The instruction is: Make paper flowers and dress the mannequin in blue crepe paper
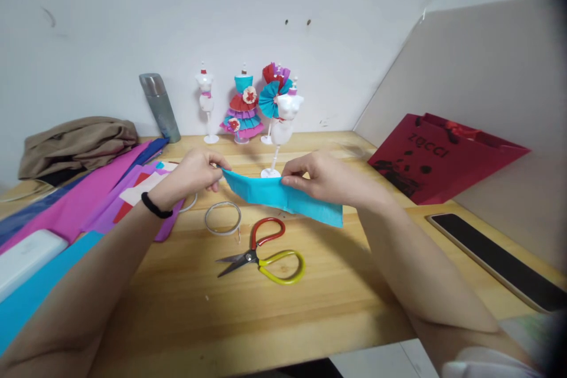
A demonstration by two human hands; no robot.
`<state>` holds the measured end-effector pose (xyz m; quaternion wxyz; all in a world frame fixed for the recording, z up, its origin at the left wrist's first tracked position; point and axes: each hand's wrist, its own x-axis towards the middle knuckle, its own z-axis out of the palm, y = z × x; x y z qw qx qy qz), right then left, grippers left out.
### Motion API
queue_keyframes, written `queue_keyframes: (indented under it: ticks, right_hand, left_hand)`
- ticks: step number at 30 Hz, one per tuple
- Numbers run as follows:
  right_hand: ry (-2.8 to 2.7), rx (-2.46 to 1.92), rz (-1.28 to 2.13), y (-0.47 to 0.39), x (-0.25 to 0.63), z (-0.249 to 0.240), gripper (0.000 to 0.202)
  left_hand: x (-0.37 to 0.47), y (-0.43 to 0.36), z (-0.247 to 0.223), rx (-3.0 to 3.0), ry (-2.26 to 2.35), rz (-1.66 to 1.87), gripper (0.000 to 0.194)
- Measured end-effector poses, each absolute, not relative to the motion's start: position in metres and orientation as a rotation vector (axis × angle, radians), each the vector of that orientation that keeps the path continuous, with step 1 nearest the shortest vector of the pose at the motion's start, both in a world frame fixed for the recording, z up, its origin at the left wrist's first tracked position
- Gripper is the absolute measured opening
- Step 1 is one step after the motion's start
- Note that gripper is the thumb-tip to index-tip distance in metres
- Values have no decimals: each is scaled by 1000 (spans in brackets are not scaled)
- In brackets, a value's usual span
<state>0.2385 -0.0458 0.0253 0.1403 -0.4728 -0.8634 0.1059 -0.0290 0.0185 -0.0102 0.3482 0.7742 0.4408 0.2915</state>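
Note:
A strip of turquoise crepe paper (283,196) is stretched between my two hands above the wooden table (186,319). My left hand (192,174) pinches its left end. My right hand (316,174) grips its upper edge right of the middle, and the right end droops free. Just behind the strip stands a small white mannequin (286,124) with a pink band at its neck. Below lie scissors (250,256) with one red and one yellow handle, blades apart. A roll of narrow tape (222,218) lies left of them.
Further mannequins stand at the wall: a nearly bare one (205,100) and one in a tiered paper dress (243,109). Left are coloured paper sheets (84,192), a brown cloth (80,144) and a flask (159,107). Right are a red bag (438,159) and a phone (491,260).

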Motion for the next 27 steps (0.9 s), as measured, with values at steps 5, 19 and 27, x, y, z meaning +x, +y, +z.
queue_keyframes:
  ticks: [5, 19, 27]
  right_hand:
    - [-2481, -1420, 286, -45, 241, 27, 21]
    - [-2470, -1440, 276, -38, 245, 25, 21]
    - [-2482, -1422, 273, -36, 245, 22, 21]
  left_hand:
    - [-25, 13, -3, 2144, 1241, 695, 13]
    - [-18, 1, 2, 2075, 1134, 637, 26]
    - [-21, 8, -4, 2095, 1093, 666, 33]
